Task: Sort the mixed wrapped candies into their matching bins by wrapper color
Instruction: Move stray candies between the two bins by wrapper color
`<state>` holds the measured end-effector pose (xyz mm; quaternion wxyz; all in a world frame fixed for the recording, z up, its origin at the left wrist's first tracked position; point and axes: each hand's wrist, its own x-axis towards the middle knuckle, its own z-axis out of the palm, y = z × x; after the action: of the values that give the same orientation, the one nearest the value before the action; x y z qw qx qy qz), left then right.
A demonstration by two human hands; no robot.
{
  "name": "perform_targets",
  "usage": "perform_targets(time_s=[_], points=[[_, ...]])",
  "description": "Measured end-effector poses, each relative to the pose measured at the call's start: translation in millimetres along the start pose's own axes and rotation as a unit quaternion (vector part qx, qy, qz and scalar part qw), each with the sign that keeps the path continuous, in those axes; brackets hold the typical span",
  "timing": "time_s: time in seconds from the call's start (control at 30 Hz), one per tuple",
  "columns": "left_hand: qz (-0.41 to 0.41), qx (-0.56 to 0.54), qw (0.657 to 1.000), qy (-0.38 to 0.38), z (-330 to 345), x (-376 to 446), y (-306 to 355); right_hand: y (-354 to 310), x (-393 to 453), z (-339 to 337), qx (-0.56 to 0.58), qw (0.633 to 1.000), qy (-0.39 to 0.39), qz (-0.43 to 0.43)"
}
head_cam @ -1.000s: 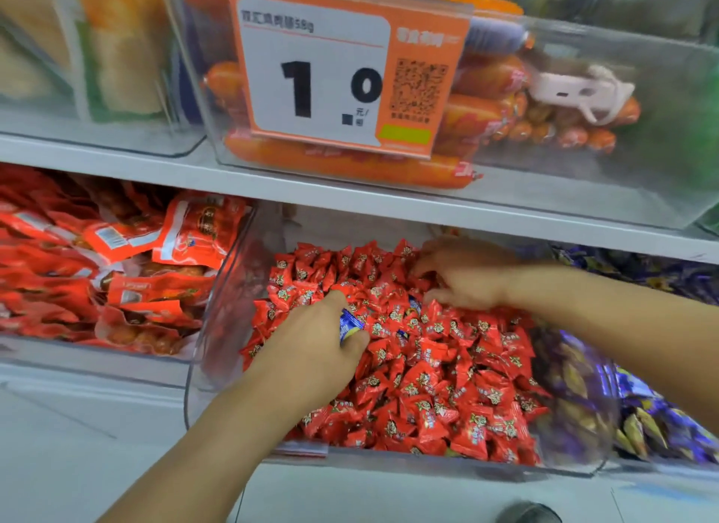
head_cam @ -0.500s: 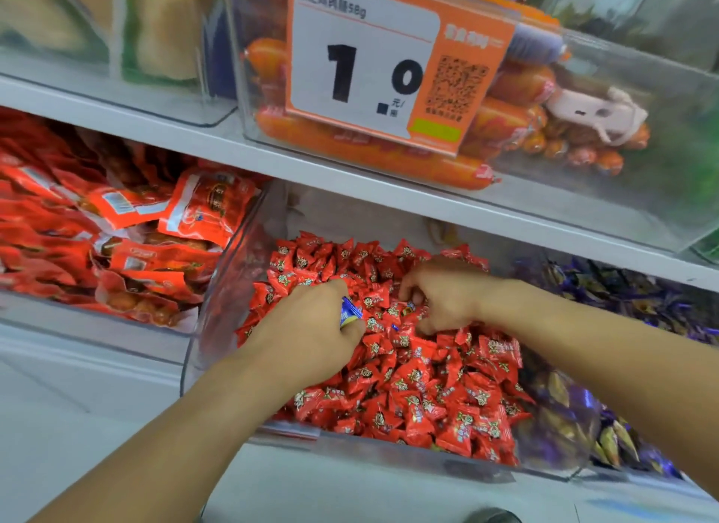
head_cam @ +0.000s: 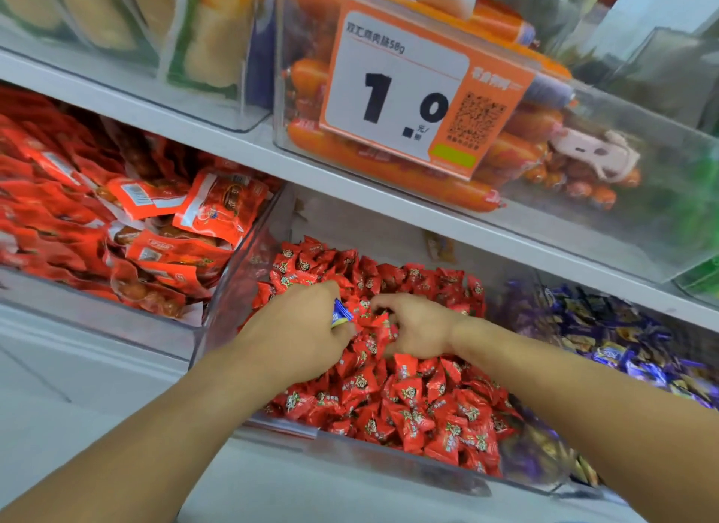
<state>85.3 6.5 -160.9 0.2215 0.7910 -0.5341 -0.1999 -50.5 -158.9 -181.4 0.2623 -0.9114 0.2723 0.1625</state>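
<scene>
Reaching in over the low clear front lip of the red-candy bin [head_cam: 389,450], both forearms come from the near edge, with bare white shelf below the lip. Inside this bin lies a deep heap of red wrapped candies [head_cam: 408,402], filling it from the front lip to the back wall. On the heap's middle, the left hand [head_cam: 299,328] is curled, pinching a blue wrapped candy [head_cam: 341,313] between thumb and fingers, so a blue wrapper sits among the red ones. Just right of it, the right hand [head_cam: 416,328] has its fingers bent down into the red candies; whether it grasps one I cannot tell, since the fingertips are buried.

Right of the red-candy bin, a bin of purple and blue wrapped candies [head_cam: 607,335] runs out of the picture. Left of it, behind a shared clear wall, a bin holds red snack packets [head_cam: 155,230], also cut off.

Above the red-candy bin a white shelf board [head_cam: 350,180] overhangs, leaving a narrow gap at the back. On it a clear bin of orange sausages [head_cam: 389,168] carries a price tag [head_cam: 400,94] reading 1.0; the small print is unreadable.
</scene>
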Motion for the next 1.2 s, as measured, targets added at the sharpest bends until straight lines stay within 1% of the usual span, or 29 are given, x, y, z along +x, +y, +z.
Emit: perform_targets(time_s=[0.07, 0.13, 0.23, 0.3, 0.33, 0.43, 0.5, 0.53, 0.63, 0.7, 0.83, 0.87, 0.97, 1.03, 1.1, 1.17, 1.2], points=[[-0.002, 0.003, 1.000, 0.009, -3.5, 1.2, 0.2, -11.7, -4.9, -3.7, 0.049, 0.998, -0.013, -0.024], [-0.006, 0.001, 1.000, 0.026, -9.2, 1.3, 0.1, -25.6, -13.0, -11.6, 0.071, 0.996, -0.016, -0.056], [-0.016, -0.018, 0.999, 0.042, -21.3, -2.7, -3.1, -51.2, -36.2, -20.9, 0.023, 0.995, -0.045, -0.081], [-0.025, -0.054, 0.998, 0.025, -28.9, -8.3, -5.2, -59.2, -55.1, -22.8, -0.021, 0.993, -0.079, -0.085], [-0.018, -0.061, 0.998, 0.015, -31.2, -11.5, -5.4, -59.7, -65.3, -23.5, -0.023, 0.992, -0.095, -0.082], [0.033, -0.038, 0.999, -0.014, -28.8, -16.8, -3.5, -53.4, -91.9, -27.6, 0.059, 0.987, -0.121, -0.089], [0.053, -0.014, 0.998, -0.031, -25.0, -18.2, -3.1, -45.4, -100.8, -30.1, 0.109, 0.984, -0.108, -0.094], [0.061, 0.000, 0.997, -0.041, -23.6, -17.9, -3.4, -41.6, -102.4, -30.4, 0.139, 0.982, -0.088, -0.096], [0.084, 0.035, 0.993, -0.077, -19.0, -16.0, -3.7, -29.7, -100.9, -26.8, 0.213, 0.972, 0.014, -0.100], [0.100, 0.036, 0.991, -0.077, -16.7, -13.6, -0.5, -26.0, -99.2, -21.7, 0.223, 0.969, 0.053, -0.093], [0.102, -0.031, 0.991, -0.075, -18.0, -11.4, 10.0, -22.4, -95.6, -16.3, 0.257, 0.961, 0.079, -0.072], [0.103, -0.033, 0.992, -0.069, -17.8, -10.9, 11.6, -21.5, -96.0, -17.3, 0.264, 0.959, 0.078, -0.070], [0.126, 0.034, 0.990, -0.051, -8.9, -5.8, 13.6, -16.6, -97.7, -20.5, 0.265, 0.962, 0.051, -0.035], [0.140, 0.093, 0.983, -0.076, 1.9, -1.8, 16.8, -14.3, -98.7, -21.5, 0.306, 0.951, 0.034, -0.011], [0.145, 0.160, 0.972, -0.097, 11.4, 1.4, 22.6, -14.0, -100.4, -22.6, 0.325, 0.945, 0.035, 0.001], [0.147, 0.181, 0.968, -0.093, 15.0, 4.8, 24.9, -13.8, -102.2, -24.0, 0.311, 0.949, 0.048, 0.011], [0.146, 0.169, 0.971, -0.086, 13.2, 5.3, 24.4, -14.3, -102.8, -25.3, 0.315, 0.947, 0.056, 0.019]])
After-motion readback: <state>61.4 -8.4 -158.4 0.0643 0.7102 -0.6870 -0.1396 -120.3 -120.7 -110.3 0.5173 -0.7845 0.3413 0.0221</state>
